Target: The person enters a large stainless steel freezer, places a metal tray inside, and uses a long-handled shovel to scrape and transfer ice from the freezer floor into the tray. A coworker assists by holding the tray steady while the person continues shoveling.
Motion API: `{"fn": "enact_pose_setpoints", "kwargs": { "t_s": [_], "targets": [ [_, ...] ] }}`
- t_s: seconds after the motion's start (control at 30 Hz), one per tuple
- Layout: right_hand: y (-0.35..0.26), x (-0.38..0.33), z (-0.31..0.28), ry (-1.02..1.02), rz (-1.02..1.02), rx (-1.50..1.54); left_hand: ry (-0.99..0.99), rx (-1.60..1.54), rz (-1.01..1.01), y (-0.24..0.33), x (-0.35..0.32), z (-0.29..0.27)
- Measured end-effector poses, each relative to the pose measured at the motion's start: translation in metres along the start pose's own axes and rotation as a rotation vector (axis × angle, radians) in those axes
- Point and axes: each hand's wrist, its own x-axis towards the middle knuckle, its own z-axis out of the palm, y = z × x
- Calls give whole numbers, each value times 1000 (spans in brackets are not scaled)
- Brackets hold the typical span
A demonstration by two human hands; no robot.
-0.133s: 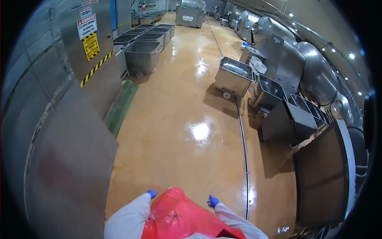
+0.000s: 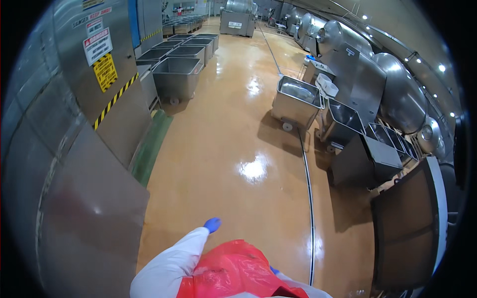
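Note:
My left hand point(image 2: 212, 225), in a blue glove, reaches out ahead of my body over the tan floor point(image 2: 198, 188). It touches nothing I can see, and its fingers blur into one small shape. Only a bit of my right hand point(image 2: 274, 270), also blue-gloved, shows beside the red plastic apron point(image 2: 231, 268) I wear; the rest is hidden. White sleeves point(image 2: 171, 258) cover my arms.
Steel tub carts point(image 2: 176, 85) stand at the left beyond a green curb point(image 2: 149, 149). Another wheeled cart point(image 2: 294, 107) sits at the right over a floor drain point(image 2: 309, 198). Steel walling point(image 2: 94, 213) runs along my left; a dark panel point(image 2: 407, 233) and large steel drums point(image 2: 402, 97) line the right.
My left hand has swung forward and to the right. My right hand has drawn back beside the apron. The carts and walls now appear slightly lower and nearer.

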Motion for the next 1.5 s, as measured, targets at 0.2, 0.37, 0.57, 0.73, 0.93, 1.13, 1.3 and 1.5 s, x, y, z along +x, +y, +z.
{"fn": "enact_pose_setpoints", "kwargs": {
  "t_s": [0.2,0.37,0.57,0.73,0.93,1.13,1.3,1.5],
  "targets": [
    [-213,89,21,119,138,34,-83,-85,200,175,295,-28],
    [-472,209,64,-27,122,-8,-84,242,-16,126,463,-93],
    [-999,283,108,-199,-454,153,-800,458,-139,87,562,-169],
    [-1347,244,276,-197,-726,-77,-349,124,-864,76,636,-273],
    [-1583,365,282,-95,-686,-102,-468,365,-299,133,964,-352],
    [-1613,461,292,-21,-48,-161,-110,214,-155,299,1353,-473],
    [-1682,511,250,91,66,-351,-15,-118,16,478,1628,-532],
    [-1952,632,306,-1,112,-387,-30,59,-18,524,1878,-615]
  ]
}}
